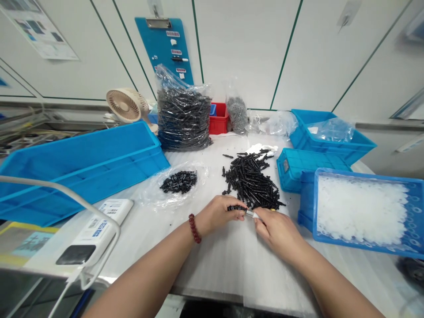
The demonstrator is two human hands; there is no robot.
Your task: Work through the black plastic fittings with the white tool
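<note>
In the head view my left hand (pixel 218 215) is closed on a small black ribbed part (pixel 236 207), held level above the table. My right hand (pixel 277 230) pinches a slim white piece with a silvery end (pixel 251 214). That end meets the right tip of the black part; whether it goes over or into it I cannot tell. Just behind both hands lies a loose heap of slender black parts (pixel 250 179). Farther left, a clear plastic bag (pixel 152 194) lies spread out under a smaller pile of black pieces (pixel 179 181).
To the right, a blue bin (pixel 308 207) is tilted and full of white rings (pixel 361 207). More blue bins (pixel 314 168) stand behind it. A large bag of black parts (pixel 183 117), a red bin (pixel 218 123) and a fan (pixel 124 105) stand behind. A power strip (pixel 99 227) lies left.
</note>
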